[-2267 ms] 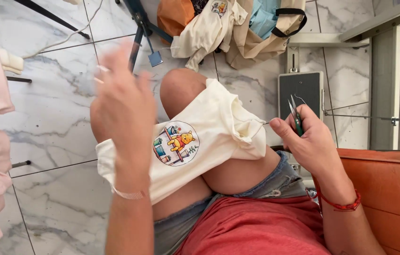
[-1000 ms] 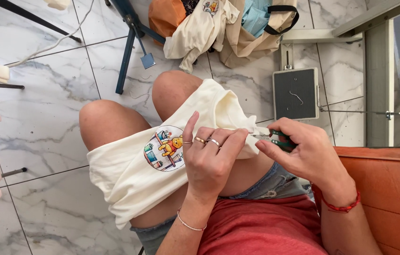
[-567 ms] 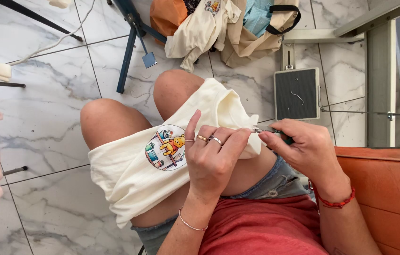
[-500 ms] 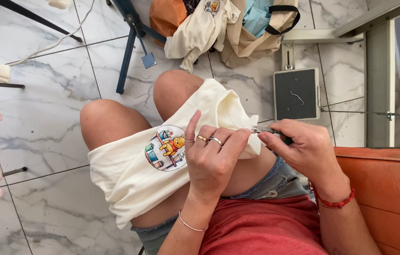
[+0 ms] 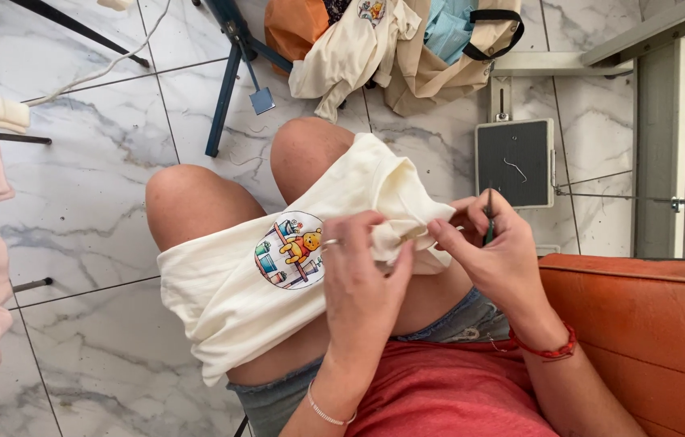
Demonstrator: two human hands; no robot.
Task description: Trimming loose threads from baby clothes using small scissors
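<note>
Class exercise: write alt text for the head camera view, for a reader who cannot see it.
A seated person's left hand pinches the edge of a cream garment with a round cartoon patch, draped over bare knees, while the right hand holds a small thin tool beside it. Marble floor tiles and piled clothes lie beyond.

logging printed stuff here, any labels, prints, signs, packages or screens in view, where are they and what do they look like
Round print: on the cream garment across the knees, beside the left hand; a yellow cartoon figure with teal and red shapes.
Small print: on the cream garment in the floor pile, top edge; partly cut off.
No signs, packages or screens show.
</note>
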